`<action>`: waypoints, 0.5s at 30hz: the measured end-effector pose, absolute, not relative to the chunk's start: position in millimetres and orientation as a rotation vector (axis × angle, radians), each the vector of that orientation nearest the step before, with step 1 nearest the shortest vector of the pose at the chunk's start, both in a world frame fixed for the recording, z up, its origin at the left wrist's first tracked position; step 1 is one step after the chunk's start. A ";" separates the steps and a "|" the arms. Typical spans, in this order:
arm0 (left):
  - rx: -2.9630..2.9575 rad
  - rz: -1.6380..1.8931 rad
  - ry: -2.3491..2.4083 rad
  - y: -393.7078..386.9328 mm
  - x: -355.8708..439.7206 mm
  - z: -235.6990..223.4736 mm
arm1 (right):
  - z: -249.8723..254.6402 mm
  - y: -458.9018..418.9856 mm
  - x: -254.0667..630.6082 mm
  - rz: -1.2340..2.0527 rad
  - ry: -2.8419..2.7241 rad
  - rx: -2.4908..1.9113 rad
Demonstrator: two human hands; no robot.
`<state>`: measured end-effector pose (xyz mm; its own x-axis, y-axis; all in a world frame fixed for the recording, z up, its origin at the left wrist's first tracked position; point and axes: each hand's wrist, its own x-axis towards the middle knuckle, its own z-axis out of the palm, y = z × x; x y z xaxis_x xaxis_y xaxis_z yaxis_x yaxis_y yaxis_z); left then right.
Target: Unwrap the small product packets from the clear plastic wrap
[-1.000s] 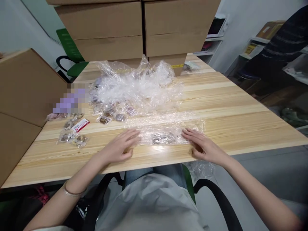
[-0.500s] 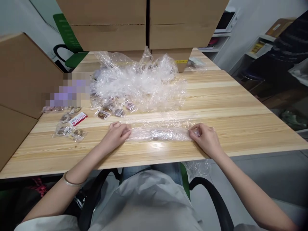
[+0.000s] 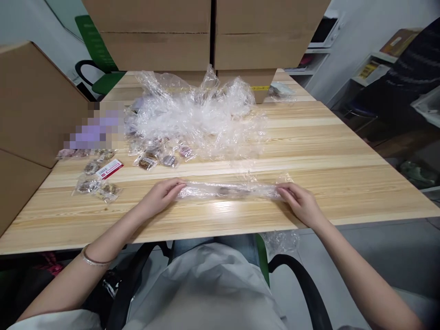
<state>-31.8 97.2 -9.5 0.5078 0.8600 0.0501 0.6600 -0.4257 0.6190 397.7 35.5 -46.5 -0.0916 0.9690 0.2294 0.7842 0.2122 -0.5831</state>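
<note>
Item: one clear plastic strip (image 3: 202, 190), long, narrow and glossy, running left to right along the near part of the surface (image 3: 357, 169); its ends lie at my fingers. Contents: a small dark object (image 3: 233, 190), about mid-length, blurred by the film, kind not readable.

Left end: my left hand (image 3: 161, 196), thumb and fingers pinched together on the film. On that forearm, one thin bangle (image 3: 92, 260).

Right end: my right hand (image 3: 302, 204), likewise pinched narrow on the film, thumb against fingers. A scrap of the film shows just beyond its fingertips.

Left of my left hand: several small clear packets (image 3: 109, 190) with brownish contents, and among them one white-and-red card (image 3: 110, 168) with a barcode, lying flat.

Beyond the strip, left of centre: three more little packets (image 3: 147, 160) at the near edge of a large plastic heap (image 3: 195, 119), crumpled and transparent.

Far left: a purple patch, pixelated, beside a cardboard box (image 3: 34, 114) at the left edge.

Far side: large stacked cartons (image 3: 154, 46) behind the heap, the lower one on the right bearing yellow tape (image 3: 260, 88); to its right, one bagged item, contents unclear. Beyond, at left: one green chair (image 3: 105, 82).
</note>
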 end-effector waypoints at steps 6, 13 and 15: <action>2.574 0.345 1.528 93.6 -9.6 -14.3 | -40.5 44.9 379.7 -0.241 -1.841 -1.978; 2.799 0.577 1.152 58.7 58.3 -17.6 | -28.2 -14.8 321.3 -0.396 -2.075 -1.790; 2.726 0.509 1.094 50.4 86.3 -25.6 | -38.0 -20.9 309.6 -0.317 -2.081 -1.814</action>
